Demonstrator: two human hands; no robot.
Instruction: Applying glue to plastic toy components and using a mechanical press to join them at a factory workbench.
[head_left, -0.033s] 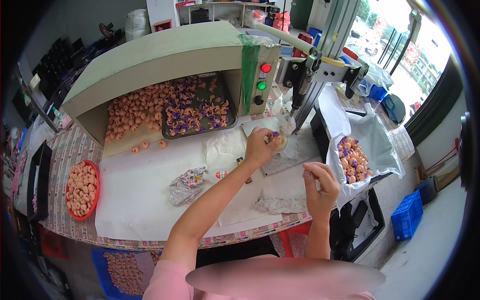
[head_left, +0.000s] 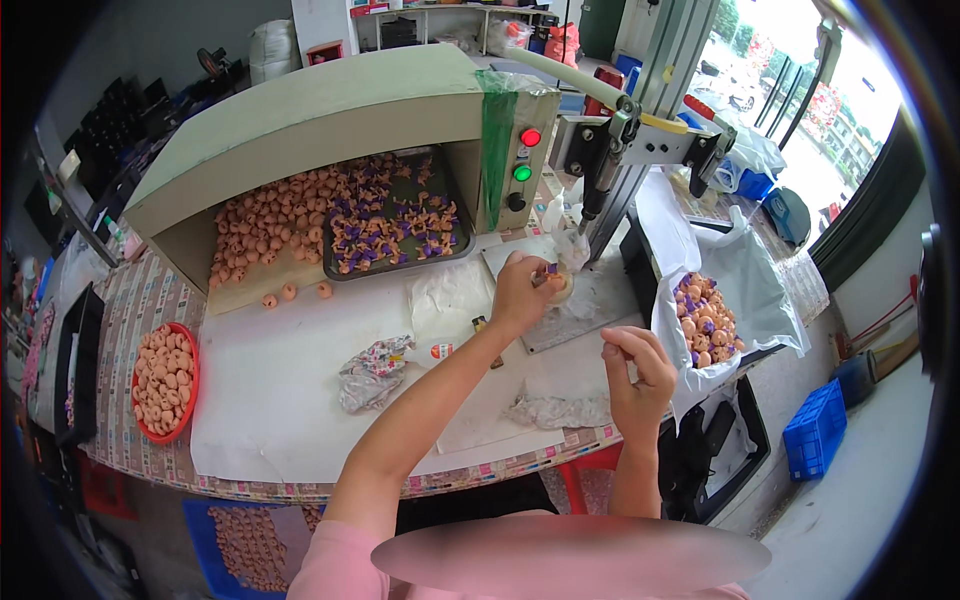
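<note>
My left hand (head_left: pixel 524 294) is closed on a small peach-and-purple doll figure (head_left: pixel 552 269), holding it over a small round holder (head_left: pixel 564 288) on the metal base plate (head_left: pixel 590 318) of a press. Its fingers hide most of the figure. Nearer to me on the right, my right hand (head_left: pixel 641 378) is raised above the table edge, fingers curled and thumb close to the fingertips. Whether it pinches anything cannot be made out. Above the plate hangs the press's metal rod (head_left: pixel 598 192).
A heater box (head_left: pixel 310 120) covers peach doll heads (head_left: pixel 265 225) and a dark tray (head_left: pixel 400 262) of purple-clad figures. A red basket (head_left: pixel 196 385) of peach pieces stands left. Joined pieces (head_left: pixel 708 320) fill a lined bin at right. A crumpled bag (head_left: pixel 375 372) lies mid-table.
</note>
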